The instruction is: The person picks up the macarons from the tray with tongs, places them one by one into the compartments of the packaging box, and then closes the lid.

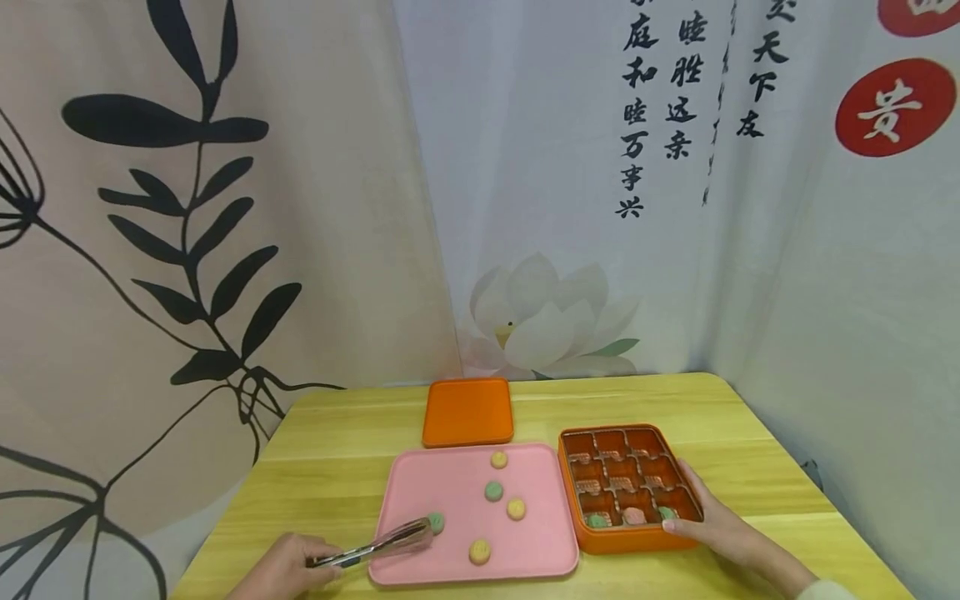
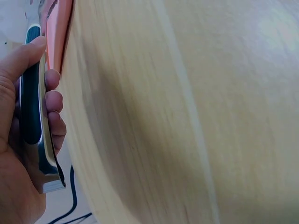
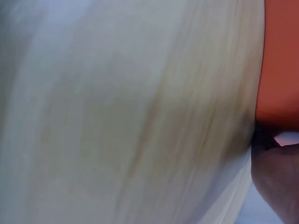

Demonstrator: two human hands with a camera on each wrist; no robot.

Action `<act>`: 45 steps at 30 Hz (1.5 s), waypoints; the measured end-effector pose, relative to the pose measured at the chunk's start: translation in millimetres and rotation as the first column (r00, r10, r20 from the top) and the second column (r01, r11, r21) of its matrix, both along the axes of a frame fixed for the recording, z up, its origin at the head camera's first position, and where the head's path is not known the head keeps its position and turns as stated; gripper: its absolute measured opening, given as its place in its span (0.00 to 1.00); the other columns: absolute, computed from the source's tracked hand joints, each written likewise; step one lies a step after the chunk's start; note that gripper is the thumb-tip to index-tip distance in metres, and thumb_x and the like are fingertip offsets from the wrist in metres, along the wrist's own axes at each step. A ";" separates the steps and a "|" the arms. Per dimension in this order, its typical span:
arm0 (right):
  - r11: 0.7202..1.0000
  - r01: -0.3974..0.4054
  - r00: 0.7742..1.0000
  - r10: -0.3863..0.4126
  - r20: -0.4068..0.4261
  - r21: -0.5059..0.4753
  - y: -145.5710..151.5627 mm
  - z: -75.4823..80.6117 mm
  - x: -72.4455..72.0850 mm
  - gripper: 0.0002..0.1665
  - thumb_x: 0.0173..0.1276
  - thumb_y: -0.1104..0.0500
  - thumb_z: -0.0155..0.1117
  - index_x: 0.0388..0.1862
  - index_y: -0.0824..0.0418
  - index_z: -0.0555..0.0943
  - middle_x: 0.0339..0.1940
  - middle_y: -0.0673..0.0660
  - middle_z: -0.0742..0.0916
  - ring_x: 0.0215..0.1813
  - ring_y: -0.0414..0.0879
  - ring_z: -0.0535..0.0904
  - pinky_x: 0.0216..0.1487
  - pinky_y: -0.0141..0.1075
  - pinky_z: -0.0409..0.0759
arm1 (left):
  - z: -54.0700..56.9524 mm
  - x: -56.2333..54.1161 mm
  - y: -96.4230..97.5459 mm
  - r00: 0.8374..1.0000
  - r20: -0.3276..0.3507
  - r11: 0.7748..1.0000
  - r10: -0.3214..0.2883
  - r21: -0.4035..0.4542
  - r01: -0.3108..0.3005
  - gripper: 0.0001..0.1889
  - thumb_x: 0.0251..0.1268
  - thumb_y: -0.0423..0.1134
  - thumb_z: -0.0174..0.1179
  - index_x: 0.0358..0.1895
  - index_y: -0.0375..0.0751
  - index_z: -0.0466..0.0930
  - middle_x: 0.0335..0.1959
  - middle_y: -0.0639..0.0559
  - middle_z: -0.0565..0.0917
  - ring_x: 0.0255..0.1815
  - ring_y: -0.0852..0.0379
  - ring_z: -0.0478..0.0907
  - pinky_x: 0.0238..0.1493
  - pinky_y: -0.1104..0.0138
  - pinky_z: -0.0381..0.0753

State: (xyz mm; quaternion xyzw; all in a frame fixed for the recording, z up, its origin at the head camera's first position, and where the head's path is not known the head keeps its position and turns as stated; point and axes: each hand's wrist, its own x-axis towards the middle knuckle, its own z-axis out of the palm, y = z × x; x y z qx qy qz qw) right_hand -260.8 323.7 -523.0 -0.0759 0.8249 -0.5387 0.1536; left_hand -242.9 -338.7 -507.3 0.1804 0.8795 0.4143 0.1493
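My left hand grips a pair of metal tongs with dark handle grips; the left wrist view shows thumb and fingers wrapped round the handles. The tong tips reach over the left part of a pink tray, right at a small round green cookie. I cannot tell whether they pinch it. Another green cookie and three yellow ones lie further right on the tray. My right hand holds the right side of an orange box, thumb over its near right corner.
Inside the box sits a divided insert; its nearest row holds a green, a pink and a green cookie. An orange lid lies behind the tray. Printed curtains hang behind the wooden table.
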 end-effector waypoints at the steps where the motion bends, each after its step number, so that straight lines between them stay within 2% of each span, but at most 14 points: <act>1: 1.000 0.002 1.000 -0.002 0.001 0.001 -0.2 0.1 -0.1 0.61 0.74 0.53 0.60 0.78 0.59 0.23 0.77 0.75 0.37 0.74 0.76 0.49 0.66 0.64 0.60 | 0.9 0.0 0.6 1.000 0.001 1.000 0.004 0.000 -0.004 0.10 0.59 0.42 0.70 0.42 0.42 0.90 0.35 0.53 0.87 0.33 0.63 0.79 0.32 0.68 0.76; 5: 1.000 -0.001 1.000 0.001 -0.003 0.014 -0.9 0.5 0.3 0.60 0.74 0.52 0.60 0.78 0.59 0.23 0.77 0.75 0.37 0.74 0.76 0.48 0.66 0.65 0.60 | 4.9 0.0 3.9 1.000 -0.012 1.000 0.010 0.016 -0.010 0.11 0.61 0.43 0.69 0.42 0.41 0.90 0.34 0.54 0.86 0.29 0.63 0.75 0.30 0.69 0.73; 8: 1.000 -0.005 1.000 0.006 -0.017 0.010 -1.4 0.8 0.9 0.61 0.73 0.53 0.60 0.78 0.60 0.23 0.77 0.76 0.38 0.73 0.76 0.50 0.66 0.64 0.61 | 7.0 -3.7 8.9 0.999 -0.047 1.000 0.018 0.023 -0.017 0.11 0.62 0.43 0.68 0.42 0.41 0.90 0.30 0.56 0.84 0.26 0.66 0.71 0.26 0.71 0.71; 11: 1.000 -0.006 1.000 0.006 -0.018 0.006 -1.5 1.3 1.6 0.61 0.73 0.53 0.61 0.78 0.60 0.23 0.77 0.77 0.38 0.73 0.76 0.50 0.66 0.63 0.61 | 8.2 -10.1 17.9 0.996 -0.083 1.000 0.027 0.009 -0.026 0.11 0.62 0.45 0.68 0.42 0.44 0.90 0.25 0.59 0.80 0.22 0.67 0.67 0.21 0.72 0.68; 14: 1.000 -0.001 1.000 0.001 -0.015 0.001 -1.7 1.9 2.0 0.61 0.73 0.53 0.61 0.78 0.61 0.23 0.77 0.77 0.39 0.73 0.76 0.50 0.66 0.63 0.61 | 8.4 -18.8 31.5 0.991 -0.130 1.000 0.027 -0.005 -0.027 0.11 0.62 0.46 0.68 0.43 0.46 0.90 0.24 0.61 0.79 0.22 0.67 0.66 0.21 0.72 0.67; 18: 1.000 0.005 1.000 -0.005 -0.013 -0.004 -2.4 2.8 1.8 0.61 0.73 0.53 0.61 0.78 0.61 0.24 0.77 0.77 0.39 0.73 0.76 0.51 0.66 0.63 0.60 | 9.8 -32.3 55.5 0.992 -0.127 1.000 0.024 0.013 -0.023 0.10 0.62 0.44 0.68 0.43 0.48 0.90 0.25 0.59 0.82 0.23 0.66 0.69 0.23 0.72 0.69; 22: 1.000 0.009 1.000 -0.009 -0.009 -0.002 -3.0 3.2 1.9 0.61 0.73 0.53 0.61 0.79 0.60 0.24 0.77 0.77 0.39 0.73 0.76 0.50 0.66 0.64 0.59 | 13.8 -45.3 80.8 0.993 -0.116 0.999 -0.006 0.046 0.012 0.08 0.62 0.42 0.68 0.42 0.47 0.90 0.29 0.57 0.84 0.26 0.64 0.71 0.25 0.72 0.71; 26: 1.000 0.009 1.000 -0.009 -0.013 0.012 -2.5 3.4 2.7 0.61 0.73 0.53 0.61 0.79 0.60 0.24 0.76 0.77 0.39 0.73 0.77 0.48 0.66 0.67 0.57 | 16.1 -57.0 105.4 0.988 -0.152 0.998 -0.037 0.046 0.045 0.06 0.62 0.42 0.69 0.40 0.48 0.90 0.28 0.58 0.84 0.25 0.65 0.70 0.25 0.72 0.70; 31: 1.000 0.006 1.000 -0.005 -0.025 0.024 -1.4 3.7 2.8 0.61 0.73 0.52 0.61 0.79 0.61 0.24 0.76 0.77 0.38 0.73 0.78 0.47 0.66 0.67 0.56 | 18.5 -71.0 136.9 0.983 -0.179 0.997 -0.043 0.055 0.053 0.06 0.61 0.41 0.69 0.40 0.47 0.90 0.27 0.59 0.84 0.23 0.65 0.69 0.24 0.73 0.68; 38: 1.000 0.009 1.000 -0.009 -0.010 0.011 -1.7 3.1 2.5 0.61 0.73 0.52 0.61 0.78 0.60 0.24 0.76 0.77 0.38 0.74 0.77 0.47 0.66 0.67 0.56 | 26.8 -84.3 184.2 0.985 -0.173 0.998 -0.022 0.060 0.033 0.05 0.61 0.42 0.70 0.38 0.48 0.91 0.23 0.60 0.80 0.20 0.62 0.64 0.21 0.70 0.62; 40: 1.000 0.007 1.000 -0.007 -0.012 0.007 -1.9 2.9 2.3 0.61 0.73 0.52 0.61 0.78 0.60 0.24 0.76 0.77 0.39 0.73 0.77 0.49 0.66 0.66 0.58 | 28.0 -87.8 197.0 0.986 -0.167 0.997 -0.026 0.070 0.038 0.07 0.62 0.42 0.69 0.40 0.49 0.91 0.19 0.61 0.75 0.18 0.62 0.60 0.20 0.70 0.60; 43: 1.000 0.007 1.000 -0.007 -0.015 0.008 -2.4 2.3 2.4 0.61 0.73 0.52 0.61 0.79 0.60 0.24 0.76 0.78 0.40 0.73 0.77 0.50 0.66 0.65 0.59 | 30.7 -91.3 215.0 0.982 -0.180 0.994 -0.054 0.082 0.070 0.06 0.62 0.42 0.69 0.39 0.46 0.91 0.15 0.61 0.70 0.16 0.62 0.56 0.18 0.70 0.57; 45: 1.000 0.006 1.000 -0.005 -0.017 0.006 -3.1 1.9 2.5 0.61 0.73 0.52 0.61 0.78 0.61 0.24 0.76 0.78 0.41 0.73 0.76 0.51 0.66 0.64 0.59 | 30.9 -93.3 225.6 0.979 -0.194 0.993 -0.065 0.089 0.083 0.06 0.62 0.41 0.69 0.38 0.45 0.91 0.15 0.61 0.70 0.15 0.63 0.56 0.18 0.70 0.57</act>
